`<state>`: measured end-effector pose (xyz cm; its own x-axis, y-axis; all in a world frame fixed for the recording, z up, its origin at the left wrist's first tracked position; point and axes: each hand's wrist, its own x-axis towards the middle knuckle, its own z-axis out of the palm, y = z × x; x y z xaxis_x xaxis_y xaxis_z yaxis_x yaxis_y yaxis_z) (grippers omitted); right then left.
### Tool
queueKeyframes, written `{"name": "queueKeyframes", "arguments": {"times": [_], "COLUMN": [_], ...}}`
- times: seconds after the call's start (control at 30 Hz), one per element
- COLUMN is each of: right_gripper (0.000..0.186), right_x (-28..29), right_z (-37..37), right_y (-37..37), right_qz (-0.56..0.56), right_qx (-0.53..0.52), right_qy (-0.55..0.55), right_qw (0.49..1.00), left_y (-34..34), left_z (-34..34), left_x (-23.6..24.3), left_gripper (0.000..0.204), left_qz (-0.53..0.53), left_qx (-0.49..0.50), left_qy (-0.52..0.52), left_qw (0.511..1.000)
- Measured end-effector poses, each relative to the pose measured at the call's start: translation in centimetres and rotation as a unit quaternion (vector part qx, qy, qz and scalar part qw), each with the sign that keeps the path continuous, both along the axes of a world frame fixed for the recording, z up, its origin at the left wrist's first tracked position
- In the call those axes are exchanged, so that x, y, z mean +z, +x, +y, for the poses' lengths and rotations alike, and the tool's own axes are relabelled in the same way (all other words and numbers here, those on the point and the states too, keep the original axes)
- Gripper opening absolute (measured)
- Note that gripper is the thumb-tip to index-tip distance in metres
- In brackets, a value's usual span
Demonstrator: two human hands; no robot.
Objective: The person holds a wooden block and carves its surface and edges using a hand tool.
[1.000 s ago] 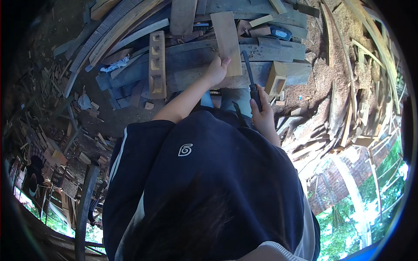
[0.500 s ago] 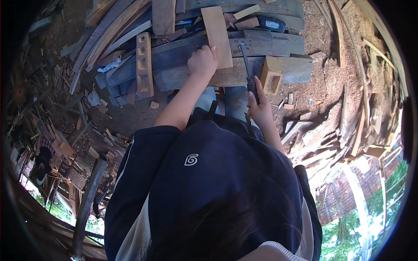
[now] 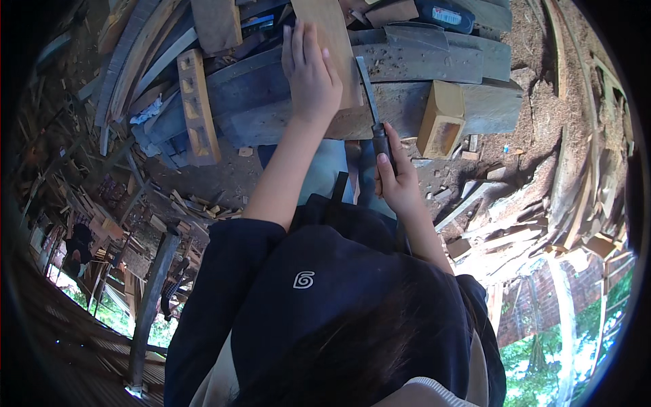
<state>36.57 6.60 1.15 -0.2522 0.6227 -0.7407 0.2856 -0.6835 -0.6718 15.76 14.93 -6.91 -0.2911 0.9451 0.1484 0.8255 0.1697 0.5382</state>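
You have a gap between the chisel (image 3: 369, 95) and the wooden block (image 3: 441, 119) on its right; leftward, the pale board (image 3: 338, 37) and your left hand (image 3: 313, 81) obstruct you.

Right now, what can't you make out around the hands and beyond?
All in the head view:
Pale board: far end cut off by the picture's top edge.
Left hand: palm hidden by its own back.
Chisel-like tool: lower handle partly hidden by the right hand.
Dark shape, lower left: too small and dim to identify.
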Motion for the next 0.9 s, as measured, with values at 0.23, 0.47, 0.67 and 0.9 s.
{"name": "queueKeyframes", "arguments": {"times": [0.23,0.47,0.67,0.9], "right_gripper": [0.052,0.050,0.044,0.051], "right_x": [0.3,1.0,-0.2,0.3], "right_z": [1.3,1.6,1.6,3.2], "right_y": [-0.6,-0.5,-0.9,-1.7], "right_qz": [-0.023,-0.140,-0.146,-0.203], "right_qx": [0.047,0.039,0.006,0.131], "right_qy": [0.007,0.134,0.216,0.180], "right_qw": [0.999,0.980,0.965,0.953], "left_y": [-1.4,-0.7,-3.5,-2.4], "left_z": [4.3,5.2,6.1,7.4], "left_x": [-0.2,-0.6,-2.8,-1.6], "left_gripper": [0.069,0.061,0.036,0.044], "left_qz": [0.026,-0.033,-0.089,0.012], "left_qx": [-0.002,0.014,0.044,0.088], "left_qy": [-0.147,-0.101,-0.020,-0.076], "left_qw": [0.989,0.994,0.995,0.993]}}
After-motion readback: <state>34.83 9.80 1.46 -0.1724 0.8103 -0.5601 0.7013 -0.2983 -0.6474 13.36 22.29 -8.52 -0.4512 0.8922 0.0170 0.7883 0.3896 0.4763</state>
